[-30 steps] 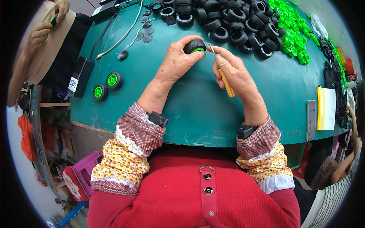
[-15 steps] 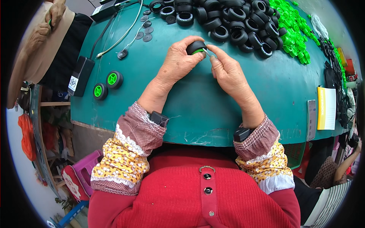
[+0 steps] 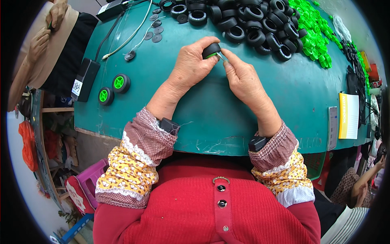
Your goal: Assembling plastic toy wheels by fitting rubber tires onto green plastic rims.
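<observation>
My left hand [image 3: 194, 61] is closed around a small black toy tyre [image 3: 211, 49] with a green rim showing at its lower edge. A thin metal tool [image 3: 220, 56] sits in the pinch of my right hand [image 3: 241, 75], its tip against the tyre's edge by the green rim. The kind of tool is too small to tell, and its handle is hidden in my fingers. On the table to the left lie two assembled wheels, a nearer wheel [image 3: 105, 96] and a farther wheel [image 3: 120, 83], both black with green spoked rims.
A heap of black tyres [image 3: 254, 26] lies at the back, beside a pile of green rims [image 3: 313, 32]. Black discs [image 3: 157, 30] and a white cable [image 3: 132, 35] are back left, near a black power box [image 3: 86, 80]. A notebook [image 3: 348, 116] and a phone [image 3: 332, 128] lie right. Another person's hands [image 3: 46, 34] show far left.
My right hand has shifted slightly, and the tool has moved a little along the tyre's edge. The left hand keeps its hold, with the tyre tilted slightly differently.
</observation>
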{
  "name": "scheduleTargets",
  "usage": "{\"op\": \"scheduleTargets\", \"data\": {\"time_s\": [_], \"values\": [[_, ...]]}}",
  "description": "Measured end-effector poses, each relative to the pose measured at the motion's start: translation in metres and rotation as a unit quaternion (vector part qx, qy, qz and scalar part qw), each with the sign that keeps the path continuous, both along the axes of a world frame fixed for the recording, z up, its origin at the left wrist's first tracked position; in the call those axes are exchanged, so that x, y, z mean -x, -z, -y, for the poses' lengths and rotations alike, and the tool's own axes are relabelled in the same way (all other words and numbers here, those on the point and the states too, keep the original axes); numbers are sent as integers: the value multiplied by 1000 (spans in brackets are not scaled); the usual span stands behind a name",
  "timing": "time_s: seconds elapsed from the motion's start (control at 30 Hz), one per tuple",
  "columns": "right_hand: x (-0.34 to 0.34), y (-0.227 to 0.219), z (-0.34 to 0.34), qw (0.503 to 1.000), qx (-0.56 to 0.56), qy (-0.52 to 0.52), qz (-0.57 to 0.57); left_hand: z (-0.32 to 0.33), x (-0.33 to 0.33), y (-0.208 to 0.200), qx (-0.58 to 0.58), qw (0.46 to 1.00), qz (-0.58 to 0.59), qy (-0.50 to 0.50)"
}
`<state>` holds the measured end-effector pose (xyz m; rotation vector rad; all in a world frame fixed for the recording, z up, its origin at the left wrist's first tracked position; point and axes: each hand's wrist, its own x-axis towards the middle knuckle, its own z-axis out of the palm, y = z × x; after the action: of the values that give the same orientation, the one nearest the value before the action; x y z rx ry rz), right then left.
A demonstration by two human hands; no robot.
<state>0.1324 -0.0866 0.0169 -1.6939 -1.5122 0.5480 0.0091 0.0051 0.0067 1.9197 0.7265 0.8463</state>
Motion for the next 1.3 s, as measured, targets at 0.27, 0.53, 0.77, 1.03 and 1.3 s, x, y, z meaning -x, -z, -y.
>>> {"op": "scheduleTargets", "data": {"time_s": [0.27,0.53,0.77,1.03,1.3], "values": [[2,0,0,999,-20,8,23,-1,-4,-2,-232,972,-26,-30],[0,-1,3,976,-51,38,208,4,-9,-15,-315,945,-87,-20],[-3,6,-2,994,-80,34,67,-1,-12,-3,-242,970,-33,-14],[-13,2,-5,991,61,21,-114,-5,-12,-4,-176,984,-32,3],[-5,1,-2,995,-45,84,-5,-6,-12,-4,-175,982,-55,38]]}}
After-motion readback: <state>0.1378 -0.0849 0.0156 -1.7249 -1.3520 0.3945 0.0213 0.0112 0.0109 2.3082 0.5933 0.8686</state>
